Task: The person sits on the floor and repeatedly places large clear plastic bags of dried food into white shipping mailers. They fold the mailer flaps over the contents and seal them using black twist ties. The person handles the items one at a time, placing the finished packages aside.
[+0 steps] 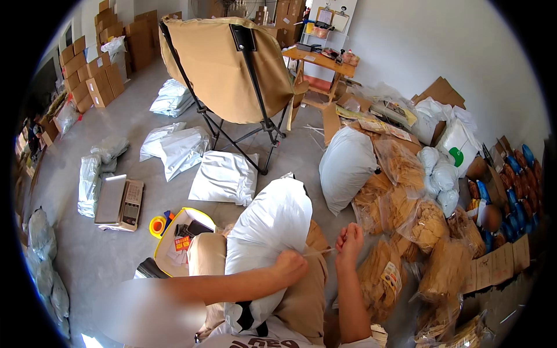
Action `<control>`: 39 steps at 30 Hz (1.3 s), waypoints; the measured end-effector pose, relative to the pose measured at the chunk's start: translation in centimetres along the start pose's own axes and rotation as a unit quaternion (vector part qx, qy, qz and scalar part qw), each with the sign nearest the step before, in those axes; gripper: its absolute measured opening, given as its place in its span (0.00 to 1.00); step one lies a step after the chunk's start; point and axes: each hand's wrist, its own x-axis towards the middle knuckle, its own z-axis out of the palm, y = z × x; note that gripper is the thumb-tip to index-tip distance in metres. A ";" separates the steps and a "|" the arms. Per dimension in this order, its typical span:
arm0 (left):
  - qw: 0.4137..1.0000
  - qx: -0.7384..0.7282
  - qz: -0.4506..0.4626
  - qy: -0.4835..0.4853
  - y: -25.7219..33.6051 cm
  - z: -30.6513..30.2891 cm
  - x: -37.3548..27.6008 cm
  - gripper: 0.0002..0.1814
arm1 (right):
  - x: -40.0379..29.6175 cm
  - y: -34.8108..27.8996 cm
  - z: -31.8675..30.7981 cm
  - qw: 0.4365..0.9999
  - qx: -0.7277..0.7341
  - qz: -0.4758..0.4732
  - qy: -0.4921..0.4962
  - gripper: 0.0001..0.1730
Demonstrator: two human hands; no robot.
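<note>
Across my lap lies a bulging white plastic bag (270, 217). My left hand (290, 266) is closed against the bag's right side. Out to the right, my right hand (349, 240) is raised with its fingers curled. Between both hands stretches a thin, pale strip (321, 251), possibly string or tape; each fist has one end of it. What else the fingers cover cannot be seen. By my left knee stands a white bin with a yellow rim (163, 252), with small cards and dark objects inside. A yellow tape roll (157, 226) is beside it.
A digital scale (129, 205) and flat white mailer bags (224, 177) lie on the floor ahead. Beyond them stands a tan folding chair (226, 69). Another stuffed bag (348, 167) and plastic-wrapped brown bundles (428, 222) crowd the right. Cartons (101, 82) are stacked far left.
</note>
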 end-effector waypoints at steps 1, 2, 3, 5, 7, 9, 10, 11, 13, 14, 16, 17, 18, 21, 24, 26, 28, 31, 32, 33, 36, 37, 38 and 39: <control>1.000 -0.002 0.008 -0.001 0.1 0.0 0.0 0.05 | -0.6 -0.6 0.2 0.998 -0.024 -0.039 -0.037 0.07; 1.000 -0.004 0.016 -0.001 0.0 0.1 0.1 0.05 | -0.9 -1.3 1.0 0.993 -0.050 -0.077 -0.074 0.08; 1.000 -0.005 0.025 -0.003 0.0 0.1 0.1 0.05 | -1.2 -2.0 2.0 0.985 -0.073 -0.115 -0.109 0.10; 0.999 0.006 0.025 -0.026 -0.2 -0.2 0.0 0.04 | -2.0 -3.3 5.0 0.930 -0.181 -0.278 -0.159 0.22; 0.999 0.014 0.022 -0.040 -0.4 -0.5 -0.1 0.04 | -2.7 -5.2 7.6 0.882 -0.275 -0.335 -0.182 0.28; 0.998 0.019 0.025 -0.046 -0.4 -1.3 -0.1 0.04 | -1.8 -5.4 9.3 0.855 -0.297 -0.393 -0.164 0.18; 0.999 0.014 0.028 -0.044 -0.6 -1.4 -0.1 0.04 | -1.4 -5.3 9.9 0.839 -0.307 -0.420 -0.157 0.13; 0.999 0.008 0.030 -0.043 -0.8 -1.4 -0.2 0.04 | -0.5 -5.0 10.1 0.843 -0.324 -0.404 -0.146 0.13; 0.998 0.010 0.041 -0.041 -0.8 -1.6 -0.2 0.04 | 2.1 -3.2 9.6 0.845 -0.360 -0.374 -0.125 0.15; 0.998 0.018 0.050 -0.041 -0.7 -2.0 -0.2 0.04 | 3.5 -1.9 9.1 0.866 -0.348 -0.337 -0.123 0.17; 0.997 0.011 0.082 -0.007 -0.7 -2.3 -0.4 0.04 | 5.7 1.3 8.5 0.898 -0.331 -0.254 -0.142 0.17; 0.994 -0.004 0.106 0.026 -0.9 -2.3 -0.7 0.04 | 6.4 2.8 8.2 0.911 -0.323 -0.208 -0.152 0.17; 0.990 -0.017 0.128 0.057 -1.1 -2.4 -1.0 0.04 | 6.6 4.0 8.7 0.931 -0.288 -0.153 -0.164 0.17; 0.990 -0.094 0.106 -0.026 -1.1 -3.8 0.0 0.03 | 8.4 7.4 8.5 0.949 -0.236 -0.045 -0.205 0.15; 0.988 -0.109 0.111 0.024 -1.3 -3.2 -0.3 0.02 | 7.7 8.4 8.5 0.955 -0.170 0.039 -0.241 0.14; 0.991 -0.085 0.105 0.021 -1.6 -2.8 -0.1 0.02 | 7.3 8.2 8.9 0.950 -0.199 0.044 -0.237 0.11; 0.993 -0.072 0.097 0.012 -1.8 -2.2 0.1 0.03 | 7.2 8.1 9.1 0.945 -0.227 0.028 -0.235 0.10; 0.994 -0.069 0.075 -0.024 -1.9 -1.7 0.3 0.03 | 7.8 8.8 8.8 0.932 -0.283 -0.030 -0.226 0.09; 0.995 -0.069 0.066 -0.039 -1.9 -2.2 0.6 0.03 | 8.4 9.3 8.3 0.924 -0.312 -0.057 -0.213 0.08; 0.994 -0.070 0.055 -0.057 -1.9 -2.6 0.5 0.03 | 8.6 9.7 7.7 0.915 -0.339 -0.080 -0.202 0.07; 0.992 -0.112 0.038 0.033 -2.9 -2.4 -0.6 0.04 | 7.1 9.6 5.3 0.920 -0.329 -0.123 -0.175 0.08; 0.987 -0.151 0.014 -0.062 -3.5 -3.6 -0.4 0.05 | 6.2 9.2 4.3 0.929 -0.302 -0.142 -0.161 0.13; 0.970 -0.188 -0.010 -0.157 -4.0 -5.1 0.0 0.07 | 5.1 8.7 3.1 0.937 -0.274 -0.160 -0.146 0.19; 0.942 -0.223 -0.031 -0.248 -4.3 -6.7 0.1 0.09 | 3.6 7.7 2.0 0.926 -0.287 -0.205 -0.131 0.22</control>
